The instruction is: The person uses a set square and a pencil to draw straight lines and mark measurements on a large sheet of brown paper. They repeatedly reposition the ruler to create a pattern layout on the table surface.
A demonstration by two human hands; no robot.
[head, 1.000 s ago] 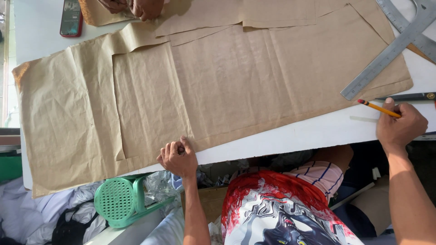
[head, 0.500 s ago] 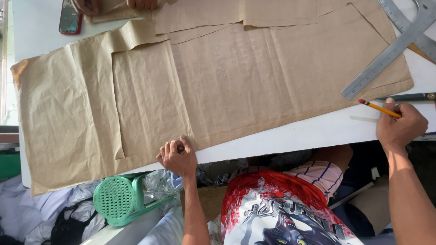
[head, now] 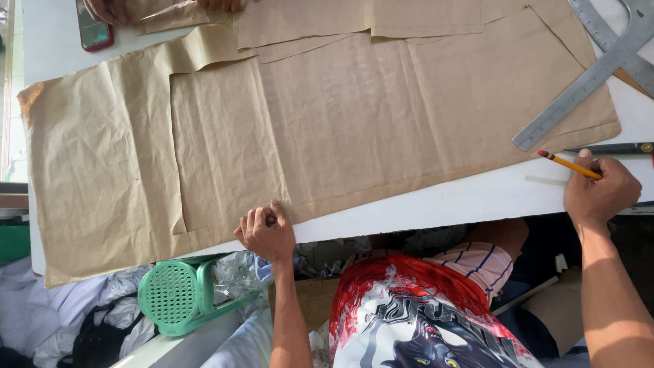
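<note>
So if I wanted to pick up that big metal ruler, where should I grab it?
Take the metal ruler by its lower end, which juts off the brown paper onto the bare white table. Come from the near edge, beside the right hand: it lies flat, so pinching its long edges probably works best.
</note>
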